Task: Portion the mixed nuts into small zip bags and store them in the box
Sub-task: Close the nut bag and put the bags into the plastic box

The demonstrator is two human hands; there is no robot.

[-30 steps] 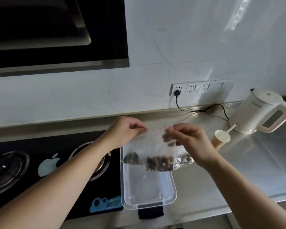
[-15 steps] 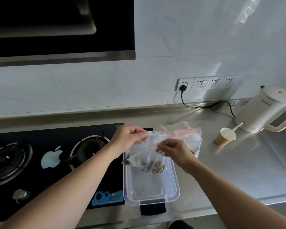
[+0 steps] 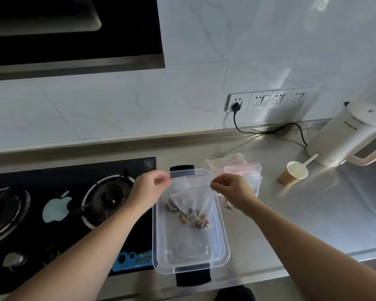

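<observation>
Zip bag (image 3: 191, 200) now stretched left-right over box (image 3: 223, 237), nuts (image 3: 195, 220) hanging low, left hand (image 3: 149, 189), right hand (image 3: 232, 190) each grip pinching its top.

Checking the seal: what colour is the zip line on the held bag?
Red, a thin line along the top of the clear plastic zip bag, seen in the head view.

Clear zip bag (image 3: 191, 198) with a red-lined top hangs over the open box (image 3: 223, 242), its top edge stretched level, mixed nuts (image 3: 194, 220) bunched in its low corner. The box, clear plastic with dark end latches, sits on the counter; spare zip bags (image 3: 241, 170) lie heaped just beyond.
</observation>
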